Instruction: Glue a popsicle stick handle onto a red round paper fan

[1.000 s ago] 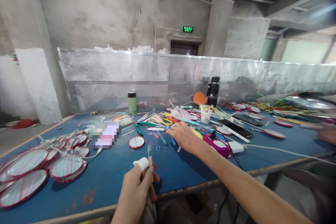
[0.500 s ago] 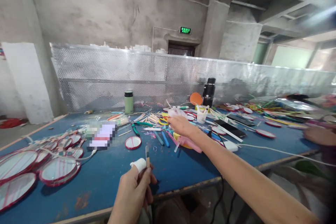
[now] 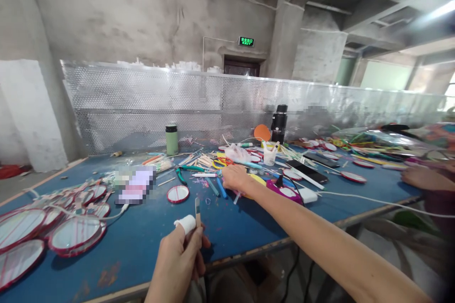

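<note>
My left hand (image 3: 179, 258) is near the front table edge, pinching a thin flat stick (image 3: 197, 211) upright; its forefinger wears a white bandage wrap (image 3: 186, 223). My right hand (image 3: 236, 178) reaches out over the blue table (image 3: 149, 236), palm down, resting among blue pens (image 3: 217, 187) and a yellow and pink piece (image 3: 259, 181). Whether its fingers hold anything I cannot tell. A small round red-rimmed mirror (image 3: 177, 193) lies left of it.
Several larger red-rimmed round mirrors (image 3: 76, 235) lie at the left. Sticks, green pliers (image 3: 185, 170), a green flask (image 3: 171, 139), a black flask (image 3: 278, 123), phones (image 3: 306, 171) and a white cable (image 3: 373, 199) clutter the back. Another person's hand (image 3: 423, 178) rests at right.
My right hand went out to the pile of bits at the middle, then drew back a little toward me and lower. The left hand keeps holding the stick.
</note>
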`<state>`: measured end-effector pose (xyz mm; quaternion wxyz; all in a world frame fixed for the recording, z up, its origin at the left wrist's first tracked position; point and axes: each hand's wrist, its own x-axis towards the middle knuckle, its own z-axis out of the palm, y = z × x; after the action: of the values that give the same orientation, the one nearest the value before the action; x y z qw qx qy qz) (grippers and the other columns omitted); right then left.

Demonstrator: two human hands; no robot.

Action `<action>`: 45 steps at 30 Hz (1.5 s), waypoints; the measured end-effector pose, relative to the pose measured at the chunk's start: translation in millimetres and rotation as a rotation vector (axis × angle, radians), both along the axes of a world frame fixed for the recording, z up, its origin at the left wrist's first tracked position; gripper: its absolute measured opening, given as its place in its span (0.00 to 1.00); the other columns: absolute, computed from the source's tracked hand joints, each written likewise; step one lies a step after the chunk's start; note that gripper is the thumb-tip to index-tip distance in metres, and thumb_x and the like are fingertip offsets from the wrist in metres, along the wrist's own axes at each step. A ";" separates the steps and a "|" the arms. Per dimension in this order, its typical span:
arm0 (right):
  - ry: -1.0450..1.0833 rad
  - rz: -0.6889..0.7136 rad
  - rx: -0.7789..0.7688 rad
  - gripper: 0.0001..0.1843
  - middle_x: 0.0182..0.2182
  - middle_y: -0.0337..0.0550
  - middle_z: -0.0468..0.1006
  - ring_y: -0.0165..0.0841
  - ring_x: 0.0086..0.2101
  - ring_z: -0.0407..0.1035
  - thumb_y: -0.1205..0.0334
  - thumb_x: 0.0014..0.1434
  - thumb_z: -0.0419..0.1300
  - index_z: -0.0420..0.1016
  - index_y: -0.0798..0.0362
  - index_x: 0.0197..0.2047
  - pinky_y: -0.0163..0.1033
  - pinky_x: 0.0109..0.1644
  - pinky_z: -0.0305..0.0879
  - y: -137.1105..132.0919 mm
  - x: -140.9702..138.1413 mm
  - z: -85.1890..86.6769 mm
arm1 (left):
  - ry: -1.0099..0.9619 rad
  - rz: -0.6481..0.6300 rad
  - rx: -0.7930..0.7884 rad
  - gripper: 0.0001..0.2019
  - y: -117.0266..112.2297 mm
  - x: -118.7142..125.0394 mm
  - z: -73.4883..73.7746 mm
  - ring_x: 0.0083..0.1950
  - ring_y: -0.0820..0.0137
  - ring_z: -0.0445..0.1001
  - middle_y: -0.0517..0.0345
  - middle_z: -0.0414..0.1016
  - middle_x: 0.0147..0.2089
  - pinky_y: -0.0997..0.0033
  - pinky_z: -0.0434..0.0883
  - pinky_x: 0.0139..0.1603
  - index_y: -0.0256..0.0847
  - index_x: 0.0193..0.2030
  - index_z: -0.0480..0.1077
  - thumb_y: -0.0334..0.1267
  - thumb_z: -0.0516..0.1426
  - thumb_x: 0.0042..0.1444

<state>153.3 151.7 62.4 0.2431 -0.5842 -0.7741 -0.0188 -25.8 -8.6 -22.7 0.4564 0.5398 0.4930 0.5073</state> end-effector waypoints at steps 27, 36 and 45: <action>1.542 0.673 0.005 0.17 0.34 0.39 0.76 0.32 0.33 0.71 0.56 0.58 0.69 0.77 0.39 0.51 0.39 0.41 0.69 -159.5 36.5 -61.9 | -0.072 0.087 0.079 0.21 -4.5 5.7 3.8 0.14 0.77 0.67 0.57 0.78 0.26 0.82 0.61 0.13 0.37 0.39 0.72 0.57 0.59 0.54; 0.607 0.507 0.210 0.18 0.38 0.41 0.77 0.34 0.39 0.73 0.73 0.61 0.56 0.73 0.44 0.50 0.38 0.45 0.70 -167.8 20.3 -63.9 | 0.018 0.030 0.016 0.28 -3.2 -0.8 0.8 0.14 0.72 0.66 0.62 0.71 0.15 0.77 0.61 0.16 0.37 0.36 0.73 0.65 0.58 0.52; 0.325 0.485 0.415 0.22 0.37 0.43 0.76 0.37 0.37 0.69 0.78 0.59 0.50 0.68 0.48 0.51 0.41 0.42 0.66 -155.6 9.7 -93.9 | 0.125 -0.009 0.028 0.28 -1.1 -3.9 -4.1 0.15 0.71 0.68 0.59 0.72 0.15 0.77 0.62 0.18 0.39 0.32 0.72 0.67 0.54 0.55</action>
<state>163.0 -3.8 -31.5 0.4740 -0.3168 -0.8212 -0.0239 -29.7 -9.7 -26.8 0.4192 0.5789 0.5112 0.4773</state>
